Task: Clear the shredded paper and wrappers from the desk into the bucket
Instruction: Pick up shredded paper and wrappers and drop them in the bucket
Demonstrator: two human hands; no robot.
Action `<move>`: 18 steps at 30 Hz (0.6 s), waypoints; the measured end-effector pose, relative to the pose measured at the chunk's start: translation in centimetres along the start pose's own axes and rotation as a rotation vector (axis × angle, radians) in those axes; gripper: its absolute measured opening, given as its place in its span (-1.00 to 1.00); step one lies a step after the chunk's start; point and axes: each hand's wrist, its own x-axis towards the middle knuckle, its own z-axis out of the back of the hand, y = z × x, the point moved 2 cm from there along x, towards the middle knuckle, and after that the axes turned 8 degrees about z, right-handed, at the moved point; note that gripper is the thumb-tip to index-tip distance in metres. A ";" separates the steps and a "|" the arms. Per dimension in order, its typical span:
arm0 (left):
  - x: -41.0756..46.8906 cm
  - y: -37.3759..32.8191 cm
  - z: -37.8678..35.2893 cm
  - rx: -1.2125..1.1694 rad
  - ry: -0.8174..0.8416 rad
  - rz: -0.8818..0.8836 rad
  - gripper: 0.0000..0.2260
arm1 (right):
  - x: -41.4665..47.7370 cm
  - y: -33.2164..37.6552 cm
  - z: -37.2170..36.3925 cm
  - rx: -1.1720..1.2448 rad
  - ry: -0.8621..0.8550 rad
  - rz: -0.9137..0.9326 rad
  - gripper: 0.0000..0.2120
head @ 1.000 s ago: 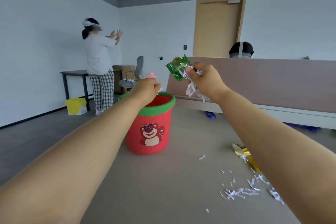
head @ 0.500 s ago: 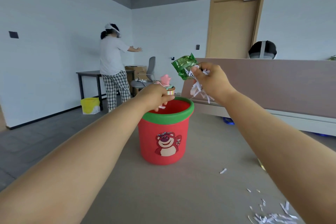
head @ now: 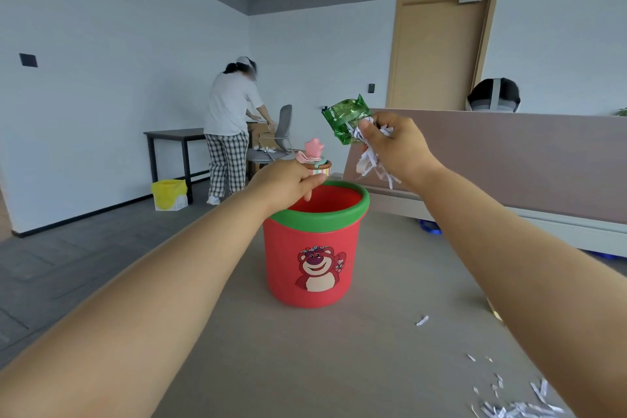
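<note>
Fingers (head: 366, 128) of the right hand (head: 397, 149) clutch a crinkled green wrapper (head: 346, 119) and white paper shreds (head: 368, 163) above the red plastic bucket (head: 312, 268) (left hand (head: 288, 183), grip unclear); desk scraps (head: 509, 413) remain.

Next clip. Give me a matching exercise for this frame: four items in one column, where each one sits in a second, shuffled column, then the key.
Things
1. green wrapper
2. bucket
3. loose paper shreds
4. yellow bin

Places
A. on the floor beside the dark table
B. scattered on the desk, near right
C. held in the right hand, along with a wad of shreds
D. standing on the desk, the left hand over its mouth

Pairs: 1-C, 2-D, 3-B, 4-A
</note>
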 end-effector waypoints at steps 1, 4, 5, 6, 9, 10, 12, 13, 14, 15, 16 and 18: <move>-0.3 0.2 0.1 0.003 -0.053 0.000 -0.56 | 0.3 0.3 -0.1 0.007 0.003 0.001 -0.75; -1.5 1.6 -0.3 0.014 -0.236 -0.017 -0.63 | 1.6 1.2 -1.2 0.080 -0.010 -0.016 -0.72; -1.9 2.2 -0.6 0.016 -0.304 -0.024 -0.67 | 1.9 1.5 -1.8 0.115 -0.012 -0.031 -0.72; -2.5 2.7 -0.8 0.007 -0.373 -0.035 -0.69 | 2.1 1.8 -2.5 0.152 -0.003 -0.048 -0.73; -4.1 4.3 -0.9 -0.036 -0.567 -0.094 -0.67 | 1.7 1.1 -5.5 0.161 0.127 -0.081 -0.77; -4.6 4.7 -0.9 -0.041 -0.600 -0.108 -0.66 | 1.3 0.5 -6.6 0.104 0.192 -0.081 -0.73; -4.9 5.4 -1.1 -0.040 -0.628 -0.127 -0.68 | 0.3 -0.7 -8.3 -0.063 0.334 -0.071 -0.71; -5.0 5.6 -1.1 -0.029 -0.627 -0.137 -0.69 | 0.1 -1.4 -9.0 -0.150 0.402 -0.058 -0.71; -5.1 5.7 -1.2 -0.011 -0.619 -0.151 -0.71 | 0.0 -1.8 -9.4 -0.219 0.468 -0.044 -0.72; -5.1 5.8 -1.2 0.008 -0.607 -0.171 -0.73 | 0.0 -1.9 -9.6 -0.274 0.533 -0.036 -0.72; -5.2 5.8 -1.3 0.022 -0.591 -0.189 -0.74 | 0.0 -1.7 -9.7 -0.319 0.598 -0.025 -0.71; -5.3 5.9 -1.3 0.019 -0.563 -0.199 -0.76 | 0.1 -1.2 -9.7 -0.371 0.708 -0.016 -0.66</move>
